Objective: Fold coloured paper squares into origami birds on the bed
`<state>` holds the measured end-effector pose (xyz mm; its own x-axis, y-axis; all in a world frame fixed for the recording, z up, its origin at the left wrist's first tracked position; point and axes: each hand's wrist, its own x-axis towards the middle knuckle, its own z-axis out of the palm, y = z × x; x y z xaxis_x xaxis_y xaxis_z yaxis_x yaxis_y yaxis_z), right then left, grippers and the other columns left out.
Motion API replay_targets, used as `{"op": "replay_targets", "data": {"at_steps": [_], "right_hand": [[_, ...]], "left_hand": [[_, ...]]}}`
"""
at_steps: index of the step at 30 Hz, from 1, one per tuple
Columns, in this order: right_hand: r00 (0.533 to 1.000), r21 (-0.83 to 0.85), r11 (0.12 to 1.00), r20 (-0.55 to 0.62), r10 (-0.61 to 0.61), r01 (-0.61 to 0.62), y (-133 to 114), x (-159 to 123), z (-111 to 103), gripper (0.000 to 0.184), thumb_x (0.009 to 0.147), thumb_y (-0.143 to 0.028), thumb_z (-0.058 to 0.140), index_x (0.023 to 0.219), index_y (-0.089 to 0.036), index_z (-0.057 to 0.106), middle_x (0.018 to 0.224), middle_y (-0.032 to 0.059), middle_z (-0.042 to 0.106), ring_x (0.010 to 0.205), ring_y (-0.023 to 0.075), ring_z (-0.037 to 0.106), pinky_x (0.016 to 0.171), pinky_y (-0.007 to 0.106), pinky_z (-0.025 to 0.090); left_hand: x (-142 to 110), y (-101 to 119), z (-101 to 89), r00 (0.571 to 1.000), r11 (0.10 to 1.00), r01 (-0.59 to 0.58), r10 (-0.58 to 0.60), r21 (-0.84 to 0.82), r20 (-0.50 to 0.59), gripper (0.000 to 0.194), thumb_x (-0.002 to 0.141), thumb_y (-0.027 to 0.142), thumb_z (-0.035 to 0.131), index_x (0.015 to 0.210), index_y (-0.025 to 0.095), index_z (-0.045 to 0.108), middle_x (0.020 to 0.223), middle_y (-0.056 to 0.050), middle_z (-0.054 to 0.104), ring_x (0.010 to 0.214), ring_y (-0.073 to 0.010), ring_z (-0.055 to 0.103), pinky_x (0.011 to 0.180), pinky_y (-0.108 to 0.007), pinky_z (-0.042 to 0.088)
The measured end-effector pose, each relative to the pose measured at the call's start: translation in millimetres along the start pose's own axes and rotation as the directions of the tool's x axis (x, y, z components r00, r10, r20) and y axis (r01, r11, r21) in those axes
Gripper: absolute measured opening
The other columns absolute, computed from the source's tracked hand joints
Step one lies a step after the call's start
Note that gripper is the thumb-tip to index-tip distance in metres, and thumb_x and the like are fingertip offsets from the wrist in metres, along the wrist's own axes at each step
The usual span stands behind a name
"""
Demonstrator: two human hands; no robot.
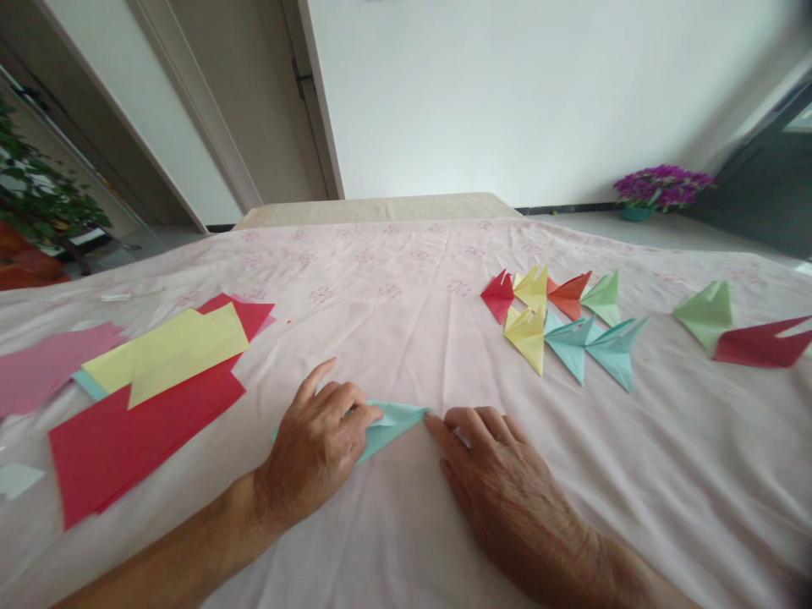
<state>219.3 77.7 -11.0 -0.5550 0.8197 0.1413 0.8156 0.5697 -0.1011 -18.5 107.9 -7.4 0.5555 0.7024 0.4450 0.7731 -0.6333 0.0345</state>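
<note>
A light blue sheet of paper [393, 426], folded into a long triangle, lies on the cloth in front of me. My left hand [323, 431] covers its left part, fingers bent and thumb and forefinger pressed on the folded layer, one finger lifted away. At the right-hand tip of the triangle, my right hand [501, 469] holds the corner with its forefinger, the other fingers curled in. The right thumb is mostly hidden beneath the hand. Part of the paper's left end is hidden under my left hand.
Red sheets [145, 431], yellow sheets [183, 347] and pink sheets [51, 364] lie at left. Several folded paper pieces stand at right, among them a yellow piece [526, 334] and a light blue piece [615, 348]. A green piece [707, 313] and a dark red piece [765, 342] stand farther right. A pink cloth [355, 330] covers the table.
</note>
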Motion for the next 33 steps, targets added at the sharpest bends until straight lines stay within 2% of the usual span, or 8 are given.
{"op": "replay_targets", "data": {"at_steps": [4,7,9,13,15,23,33], "right_hand": [[1.000,-0.015,1.000,-0.001,-0.003,0.003,0.7,-1.3,2.0,0.036,0.087,-0.013,0.049,0.121,-0.020,0.053,0.100,0.0075,0.055,0.085,0.0230,0.047,0.075,0.039,0.041],[1.000,-0.014,1.000,0.006,0.000,0.000,0.8,-1.4,2.7,0.036,0.087,-0.013,0.049,0.122,-0.020,0.053,0.102,0.0076,0.054,0.087,0.0235,0.047,0.076,0.040,0.041],[1.000,-0.009,1.000,0.010,0.007,-0.007,0.8,-0.8,2.4,0.033,0.087,-0.013,0.049,0.118,-0.020,0.054,0.102,0.0076,0.054,0.088,0.0238,0.047,0.076,0.040,0.041],[1.000,0.010,1.000,0.021,0.008,-0.008,0.9,0.9,1.2,0.030,0.087,-0.013,0.050,0.116,-0.020,0.055,0.102,0.0077,0.054,0.088,0.0237,0.047,0.077,0.039,0.041],[1.000,0.009,1.000,0.018,0.009,-0.009,1.0,1.3,0.4,0.030,0.087,-0.012,0.049,0.115,-0.020,0.055,0.103,0.0080,0.054,0.088,0.0237,0.047,0.077,0.039,0.041],[1.000,0.005,1.000,0.021,0.002,-0.002,0.8,0.1,-3.5,0.031,0.085,-0.011,0.051,0.115,-0.020,0.056,0.101,0.0075,0.055,0.087,0.0232,0.048,0.076,0.038,0.041],[0.998,0.024,1.000,0.060,0.013,-0.014,1.2,2.0,-4.8,0.035,0.087,-0.011,0.050,0.120,-0.020,0.054,0.101,0.0065,0.054,0.087,0.0221,0.047,0.077,0.038,0.040]], "left_hand": [[2.2,0.0,3.5,1.000,1.000,0.007,-0.008,0.013,0.014,0.022,0.081,0.005,0.047,0.082,0.020,0.063,0.075,0.001,0.054,0.071,-0.0136,0.053,0.109,-0.050,0.032],[3.5,-0.2,4.3,0.999,1.000,0.007,-0.007,0.011,0.034,0.022,0.080,0.005,0.046,0.082,0.019,0.062,0.075,0.001,0.054,0.073,-0.0145,0.053,0.109,-0.050,0.031],[4.4,-0.5,3.6,0.998,1.000,-0.009,0.009,0.009,0.057,0.025,0.081,0.004,0.046,0.089,0.019,0.064,0.075,0.001,0.054,0.074,-0.0148,0.053,0.110,-0.051,0.030],[7.4,-1.3,0.8,0.993,0.998,-0.064,0.062,0.023,0.100,0.044,0.080,0.002,0.045,0.115,0.024,0.061,0.076,0.001,0.053,0.072,-0.0144,0.051,0.112,-0.054,0.026],[9.2,-2.0,-0.1,0.991,0.996,-0.085,0.083,0.019,0.103,0.049,0.080,0.002,0.046,0.120,0.027,0.059,0.077,0.001,0.052,0.072,-0.0143,0.051,0.112,-0.055,0.025],[7.8,-8.8,2.9,0.990,0.992,-0.126,0.125,0.025,0.058,0.035,0.093,0.011,0.044,0.117,0.028,0.063,0.077,0.001,0.050,0.072,-0.0119,0.051,0.111,-0.056,0.026],[5.3,-19.2,9.3,0.982,0.982,-0.190,0.190,0.000,0.021,0.039,0.092,0.008,0.048,0.118,0.032,0.063,0.080,0.002,0.047,0.073,-0.0095,0.050,0.110,-0.060,0.025]]}}
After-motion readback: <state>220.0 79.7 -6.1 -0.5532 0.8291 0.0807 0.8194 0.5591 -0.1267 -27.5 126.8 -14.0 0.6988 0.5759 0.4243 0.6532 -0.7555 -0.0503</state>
